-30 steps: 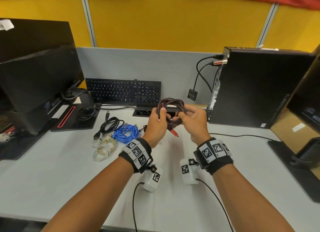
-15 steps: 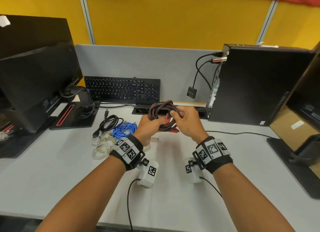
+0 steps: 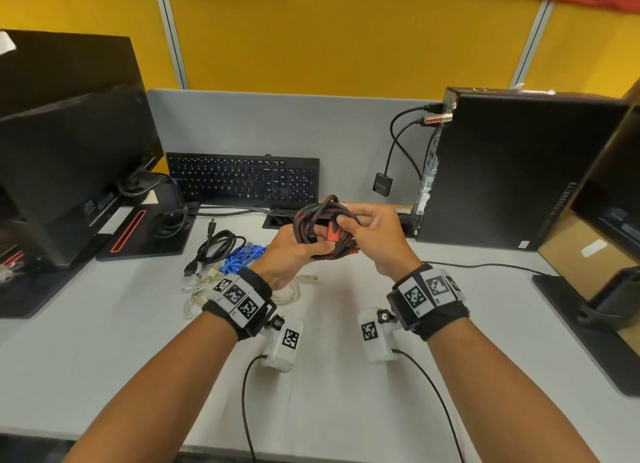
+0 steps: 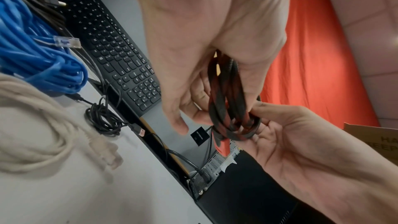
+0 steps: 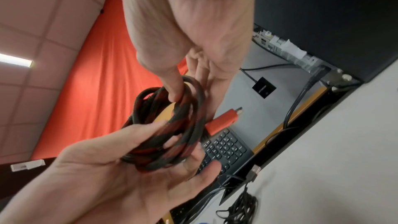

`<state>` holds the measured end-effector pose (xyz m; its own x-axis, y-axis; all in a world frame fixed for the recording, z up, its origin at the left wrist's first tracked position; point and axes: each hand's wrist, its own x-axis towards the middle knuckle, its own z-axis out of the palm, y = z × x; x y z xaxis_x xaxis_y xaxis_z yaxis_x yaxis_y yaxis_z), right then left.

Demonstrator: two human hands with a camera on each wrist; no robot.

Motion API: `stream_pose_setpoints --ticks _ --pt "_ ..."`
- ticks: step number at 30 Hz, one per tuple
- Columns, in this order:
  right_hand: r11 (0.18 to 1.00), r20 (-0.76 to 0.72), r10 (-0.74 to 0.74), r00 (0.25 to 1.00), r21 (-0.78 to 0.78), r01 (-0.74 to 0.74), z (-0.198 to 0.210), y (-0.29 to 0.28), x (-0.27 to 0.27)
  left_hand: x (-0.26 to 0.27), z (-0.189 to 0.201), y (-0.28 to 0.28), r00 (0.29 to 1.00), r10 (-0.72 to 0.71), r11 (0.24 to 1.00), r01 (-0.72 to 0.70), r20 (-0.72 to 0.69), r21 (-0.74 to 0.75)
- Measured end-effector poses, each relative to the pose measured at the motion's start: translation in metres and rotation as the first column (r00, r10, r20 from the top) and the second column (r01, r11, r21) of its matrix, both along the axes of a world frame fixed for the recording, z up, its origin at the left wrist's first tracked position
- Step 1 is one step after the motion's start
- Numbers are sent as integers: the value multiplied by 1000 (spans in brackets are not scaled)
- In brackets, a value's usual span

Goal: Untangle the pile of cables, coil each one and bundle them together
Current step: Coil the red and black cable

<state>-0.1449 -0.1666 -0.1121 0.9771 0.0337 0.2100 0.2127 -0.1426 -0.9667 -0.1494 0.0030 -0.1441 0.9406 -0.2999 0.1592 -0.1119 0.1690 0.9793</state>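
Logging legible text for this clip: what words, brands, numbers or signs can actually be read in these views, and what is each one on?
"HA" and, below it, "EEP", both cut off by the frame edge: cardboard box.
Letters and numbers on the keyboard keys: present, but mostly too small and skewed to quote.
White print on the small black adapter: too blurred to read.
Wristband markers: square black-and-white patterns, no words.
Red-and-black cable: no text visible.

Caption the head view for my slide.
Both hands, left hand and right hand, hold a coiled red-and-black cable above the desk.
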Motion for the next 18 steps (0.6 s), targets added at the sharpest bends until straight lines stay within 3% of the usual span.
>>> stream_pose_setpoints --ticks 5,11,18 --pt "998 14 -42 999 40 41 -4 13 -2 -2 -2 1 996 87 996 -87 -35 7" --pt "995 -34 104 994 17 -103 3 10 0 -8 3 13 993 119 993 -119 -11 16" --pt "980 -113 192 975 82 -183 5 8 1 -8 12 18 994 112 982 -111 7 151"
